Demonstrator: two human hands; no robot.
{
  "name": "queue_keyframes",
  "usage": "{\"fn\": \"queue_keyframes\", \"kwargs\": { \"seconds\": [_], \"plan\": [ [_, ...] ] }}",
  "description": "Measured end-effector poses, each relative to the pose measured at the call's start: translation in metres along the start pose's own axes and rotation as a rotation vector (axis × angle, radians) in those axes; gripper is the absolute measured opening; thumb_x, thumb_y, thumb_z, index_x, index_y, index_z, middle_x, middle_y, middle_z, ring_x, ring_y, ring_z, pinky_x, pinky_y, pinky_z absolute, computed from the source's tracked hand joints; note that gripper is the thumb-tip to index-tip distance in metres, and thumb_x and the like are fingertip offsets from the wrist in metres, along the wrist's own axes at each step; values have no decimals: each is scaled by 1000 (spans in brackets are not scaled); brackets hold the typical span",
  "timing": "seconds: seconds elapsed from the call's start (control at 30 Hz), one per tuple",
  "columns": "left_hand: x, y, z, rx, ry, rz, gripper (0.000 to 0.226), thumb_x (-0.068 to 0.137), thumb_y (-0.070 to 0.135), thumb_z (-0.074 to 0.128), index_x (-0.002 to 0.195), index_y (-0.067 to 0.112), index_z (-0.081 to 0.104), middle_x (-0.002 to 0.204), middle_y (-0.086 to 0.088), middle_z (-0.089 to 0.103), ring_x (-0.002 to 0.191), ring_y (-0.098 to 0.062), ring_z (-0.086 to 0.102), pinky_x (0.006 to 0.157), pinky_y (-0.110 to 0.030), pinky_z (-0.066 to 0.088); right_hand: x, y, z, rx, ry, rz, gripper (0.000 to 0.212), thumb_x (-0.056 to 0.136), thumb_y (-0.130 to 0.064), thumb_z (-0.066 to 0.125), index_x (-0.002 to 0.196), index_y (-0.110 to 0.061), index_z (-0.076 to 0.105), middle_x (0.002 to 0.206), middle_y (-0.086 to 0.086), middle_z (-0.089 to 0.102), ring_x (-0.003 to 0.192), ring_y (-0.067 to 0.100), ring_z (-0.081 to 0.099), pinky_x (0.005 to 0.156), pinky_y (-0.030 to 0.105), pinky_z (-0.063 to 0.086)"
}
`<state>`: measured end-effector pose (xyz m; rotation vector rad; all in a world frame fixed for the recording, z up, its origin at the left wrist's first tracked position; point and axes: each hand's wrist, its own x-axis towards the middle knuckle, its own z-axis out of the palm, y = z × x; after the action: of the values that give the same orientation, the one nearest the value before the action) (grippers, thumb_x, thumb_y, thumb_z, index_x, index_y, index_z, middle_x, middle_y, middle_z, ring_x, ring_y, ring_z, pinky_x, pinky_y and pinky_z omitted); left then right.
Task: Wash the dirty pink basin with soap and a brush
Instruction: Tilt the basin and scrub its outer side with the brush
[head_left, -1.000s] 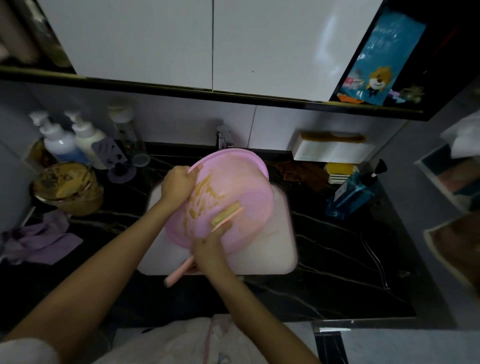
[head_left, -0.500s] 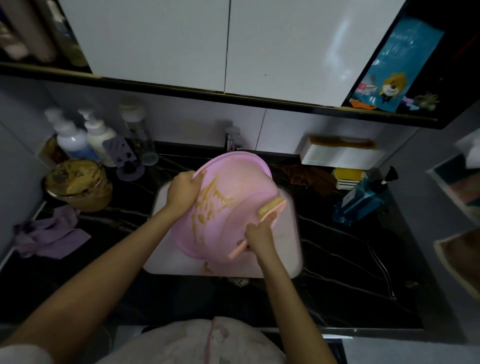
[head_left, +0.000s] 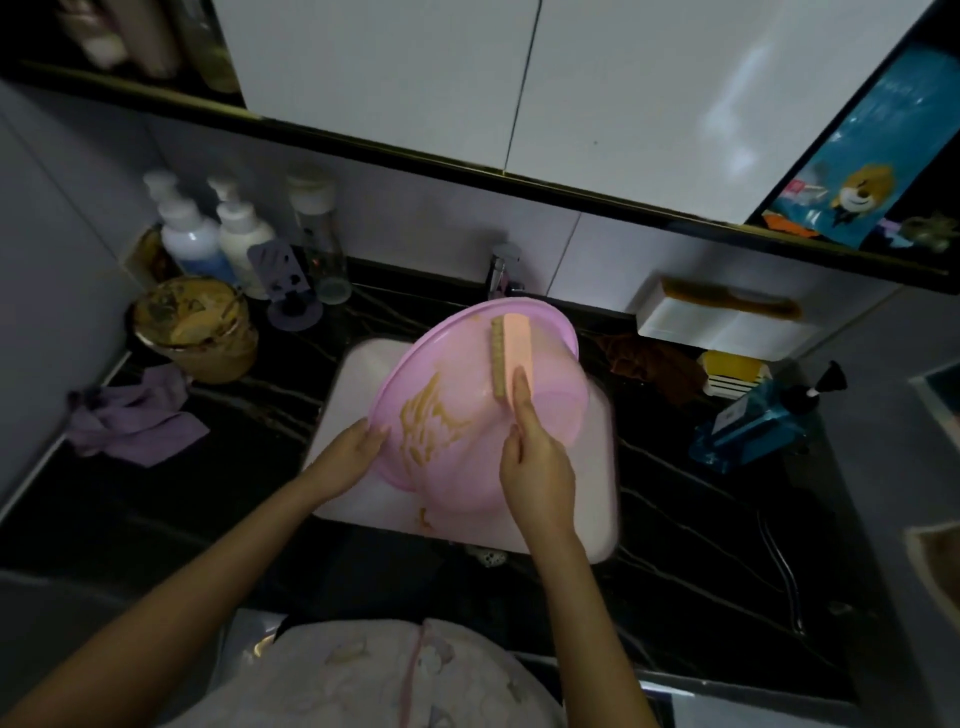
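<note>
One brush (head_left: 511, 352) swung up inside basin (head_left: 457, 358), left hand (head_left: 352, 453) shifted lower

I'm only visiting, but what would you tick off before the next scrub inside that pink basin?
1. Left hand grips the pink basin by its rim: ok.
2. Right hand holds the brush: ok.
3. Basin tilted over the sink: ok.
4. Brush on the brown smear: not ok, its head lies near the far rim.
5. Soap on the brush: cannot tell.
6. Water running from the faucet: cannot tell.
</note>
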<state>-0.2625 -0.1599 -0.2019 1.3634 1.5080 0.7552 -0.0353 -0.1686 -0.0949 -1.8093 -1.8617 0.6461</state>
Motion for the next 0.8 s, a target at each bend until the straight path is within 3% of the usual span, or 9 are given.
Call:
{"fn": "queue_keyframes", "kwargs": {
  "seconds": [0.1, 0.2, 0.3, 0.43, 0.53, 0.63, 0.73, 0.8],
  "plan": [
    [-5, -24, 8, 3, 17, -114, 21, 101, 19, 39, 106, 11, 57, 112, -11, 61, 105, -24, 58, 100, -41, 43, 3, 4, 1, 35, 31, 30, 71, 93, -8, 38, 146, -47, 11, 59, -4, 43, 49, 13, 40, 48, 30, 29],
    [-2, -4, 7, 58, 258, -69, 27, 99, 28, 42, 82, 10, 52, 88, -17, 61, 84, -26, 57, 77, -36, 43, 6, 11, -4, 64, 65, 57, 70, 92, -7, 39, 144, -50, 17, 57, -7, 40, 49, 12, 40, 47, 27, 28],
    [8, 42, -4, 75, 397, 133, 36, 91, 43, 37, 77, 13, 51, 75, -13, 59, 72, -25, 55, 69, -36, 41, 10, 27, -13, 136, 51, 147, 73, 86, -9, 40, 143, -50, 19, 61, 5, 49, 56, 22, 49, 54, 34, 40],
    [29, 85, -7, 109, 296, 292, 54, 91, 41, 38, 89, -6, 63, 87, -20, 66, 85, -28, 62, 79, -35, 46, 11, 41, -22, 260, 97, 194, 55, 94, -21, 41, 145, -37, 31, 91, 3, 60, 76, 18, 56, 70, 32, 48],
    [41, 96, 2, 234, 233, 328, 67, 87, 57, 31, 80, -1, 64, 79, -14, 67, 77, -28, 62, 76, -41, 49, 22, 44, -25, 285, 165, 206, 47, 101, -31, 36, 147, -32, 29, 107, 8, 62, 92, 23, 58, 79, 31, 45],
    [44, 107, 12, 279, 269, 296, 56, 89, 54, 32, 66, 8, 55, 67, -8, 60, 68, -28, 57, 66, -38, 42, 24, 32, -29, 137, 88, 141, 49, 101, -37, 32, 148, -37, 22, 97, 7, 62, 90, 29, 61, 73, 36, 49],
    [42, 109, 16, 345, 294, 293, 55, 86, 57, 29, 63, 12, 52, 66, -8, 60, 67, -26, 56, 62, -37, 40, 4, 35, -36, -177, -94, -38, 50, 100, -41, 30, 147, -45, 14, 83, 7, 60, 78, 31, 62, 59, 32, 42],
    [39, 109, 18, 379, 279, 308, 49, 85, 58, 27, 63, 20, 50, 66, -4, 59, 66, -23, 54, 60, -33, 35, 10, 55, -51, -236, -100, 19, 50, 99, -40, 31, 148, -41, 19, 89, 14, 66, 81, 34, 63, 62, 33, 45]
  ]
}}
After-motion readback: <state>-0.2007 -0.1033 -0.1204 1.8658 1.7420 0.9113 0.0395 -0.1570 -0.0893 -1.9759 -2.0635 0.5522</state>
